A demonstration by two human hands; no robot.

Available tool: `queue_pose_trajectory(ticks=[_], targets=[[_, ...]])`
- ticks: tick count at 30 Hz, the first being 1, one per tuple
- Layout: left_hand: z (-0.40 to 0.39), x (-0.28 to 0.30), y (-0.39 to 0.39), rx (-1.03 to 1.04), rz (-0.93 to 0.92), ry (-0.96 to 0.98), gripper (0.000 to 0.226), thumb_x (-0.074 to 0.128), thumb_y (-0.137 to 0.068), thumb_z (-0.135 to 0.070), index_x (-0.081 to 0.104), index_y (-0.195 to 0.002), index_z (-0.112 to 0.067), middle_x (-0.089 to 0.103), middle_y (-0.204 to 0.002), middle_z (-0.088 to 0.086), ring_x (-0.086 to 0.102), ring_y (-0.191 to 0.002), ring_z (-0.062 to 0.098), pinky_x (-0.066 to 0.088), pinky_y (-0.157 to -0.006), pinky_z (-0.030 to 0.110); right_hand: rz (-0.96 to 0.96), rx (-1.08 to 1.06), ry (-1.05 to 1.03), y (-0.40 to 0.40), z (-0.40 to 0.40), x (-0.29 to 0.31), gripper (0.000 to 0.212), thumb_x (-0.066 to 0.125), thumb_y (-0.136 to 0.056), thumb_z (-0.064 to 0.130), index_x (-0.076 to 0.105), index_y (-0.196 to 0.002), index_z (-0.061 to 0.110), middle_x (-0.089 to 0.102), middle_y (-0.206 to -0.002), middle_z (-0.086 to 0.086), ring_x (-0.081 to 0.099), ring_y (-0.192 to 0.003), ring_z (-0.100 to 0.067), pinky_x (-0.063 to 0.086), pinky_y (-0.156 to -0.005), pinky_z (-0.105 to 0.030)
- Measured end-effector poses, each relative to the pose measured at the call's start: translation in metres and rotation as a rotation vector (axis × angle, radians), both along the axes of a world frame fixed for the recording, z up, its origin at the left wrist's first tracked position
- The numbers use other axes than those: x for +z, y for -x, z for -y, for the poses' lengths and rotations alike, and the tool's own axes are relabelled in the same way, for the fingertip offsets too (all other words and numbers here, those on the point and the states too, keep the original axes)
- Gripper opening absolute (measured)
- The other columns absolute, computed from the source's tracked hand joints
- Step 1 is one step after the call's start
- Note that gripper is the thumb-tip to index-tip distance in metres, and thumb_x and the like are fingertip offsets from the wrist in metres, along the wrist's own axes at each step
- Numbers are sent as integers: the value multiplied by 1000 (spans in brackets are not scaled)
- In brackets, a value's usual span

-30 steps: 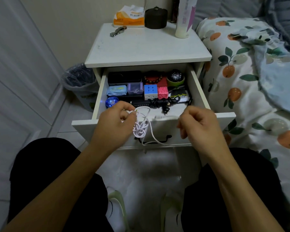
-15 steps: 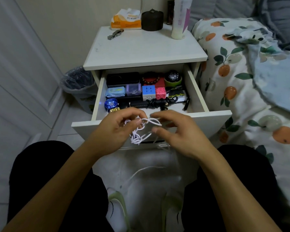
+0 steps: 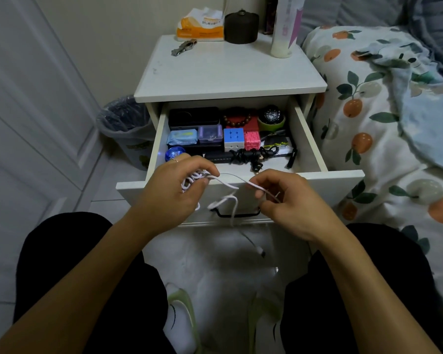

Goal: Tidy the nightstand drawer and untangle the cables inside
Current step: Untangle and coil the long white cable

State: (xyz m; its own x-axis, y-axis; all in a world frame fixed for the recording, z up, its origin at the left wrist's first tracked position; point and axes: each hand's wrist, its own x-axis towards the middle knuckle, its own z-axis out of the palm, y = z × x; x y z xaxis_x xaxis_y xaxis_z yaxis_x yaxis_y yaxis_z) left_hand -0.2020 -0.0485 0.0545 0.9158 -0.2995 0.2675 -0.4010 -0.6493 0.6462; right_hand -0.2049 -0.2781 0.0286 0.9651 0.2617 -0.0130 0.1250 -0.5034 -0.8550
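The white nightstand's drawer point(image 3: 343, 182) stands pulled open. In front of its face my left hand point(image 3: 172, 192) grips a tangled bunch of white cable point(image 3: 226, 186). My right hand point(image 3: 284, 198) pinches a strand of the same cable a short way to the right. Loose loops sag between the hands, and one end hangs down toward the floor. Inside the drawer a black coiled cable point(image 3: 248, 155) with a plug lies near the front.
The drawer also holds a black case point(image 3: 193, 117), a puzzle cube point(image 3: 233, 137), a pink box point(image 3: 252, 141), a bead bracelet point(image 3: 238, 120) and a blue yo-yo point(image 3: 174, 152). A bin point(image 3: 124, 123) stands left, a bed point(image 3: 384, 139) right. Tissues point(image 3: 200, 25) and a bottle point(image 3: 284, 29) sit on top.
My right hand has drawn away to the right, stretching a strand of white cable out from the bunch in my left hand. More cable now hangs loose below.
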Motion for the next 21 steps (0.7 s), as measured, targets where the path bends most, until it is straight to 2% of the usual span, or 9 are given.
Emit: queue_pose_trajectory(ticks=[3, 5, 8, 12, 14, 15, 18, 21], targets=[[-4, 0, -1, 8, -13, 37, 16, 63, -92, -8, 67, -100, -21, 67, -100, -1, 60, -95, 12, 46, -82, 17, 2, -3, 29, 1, -2, -2, 29, 63, -85, 4, 66, -98, 29, 63, -85, 12, 57, -70, -6, 48, -65, -20], [-2, 0, -1, -5, -60, 110, 14, 64, -91, -9, 67, -98, -21, 67, -97, -7, 62, -92, 9, 49, -79, 18, 37, -2, 26, 2, -7, -3, 24, 68, -86, 16, 66, -103, 33, 63, -89, 16, 58, -75, -5, 47, -65, -16], [0, 0, -1, -37, -90, 146, 12, 66, -91, -12, 68, -98, -21, 67, -95, -7, 63, -90, 11, 50, -77, 18, 108, 5, -13, 2, -18, -2, 23, 71, -87, 29, 67, -110, 32, 65, -97, 17, 60, -84, -5, 50, -73, -20], [-2, 1, -2, -80, -105, 118, 18, 64, -91, -8, 67, -102, -22, 65, -93, -8, 61, -84, 9, 49, -74, 19, 33, 42, -237, 2, -23, 3, 6, 70, -89, 25, 71, -94, 22, 70, -77, 8, 64, -71, -7, 50, -65, -22], [-2, 3, -2, -57, -122, 148, 23, 66, -90, -7, 63, -105, -24, 64, -91, -8, 62, -80, 9, 49, -70, 16, -25, 80, -316, 1, -20, 5, 9, 68, -90, 27, 71, -92, 19, 67, -71, 5, 61, -67, -7, 49, -63, -26], [-3, 4, -2, -36, -127, 172, 25, 68, -88, -7, 62, -105, -25, 64, -90, -7, 63, -80, 9, 49, -68, 15, -36, 99, -342, 0, -19, 6, 12, 67, -91, 29, 71, -91, 18, 64, -69, 7, 58, -64, -5, 47, -61, -24], [-3, 7, -5, 5, -110, 211, 24, 73, -84, -6, 63, -97, -24, 67, -90, -10, 65, -81, 8, 53, -68, 20, -8, 95, -370, -6, -20, 10, 13, 63, -94, 22, 71, -90, 12, 67, -70, 2, 53, -59, 1, 42, -59, -15], [-3, 9, -10, -5, -50, 189, 22, 74, -82, -3, 68, -93, -20, 67, -96, -8, 65, -89, 10, 54, -76, 29, 67, 16, -357, -16, -22, 14, 10, 64, -93, 11, 72, -89, 7, 70, -72, 0, 56, -60, 0, 42, -61, -16]])
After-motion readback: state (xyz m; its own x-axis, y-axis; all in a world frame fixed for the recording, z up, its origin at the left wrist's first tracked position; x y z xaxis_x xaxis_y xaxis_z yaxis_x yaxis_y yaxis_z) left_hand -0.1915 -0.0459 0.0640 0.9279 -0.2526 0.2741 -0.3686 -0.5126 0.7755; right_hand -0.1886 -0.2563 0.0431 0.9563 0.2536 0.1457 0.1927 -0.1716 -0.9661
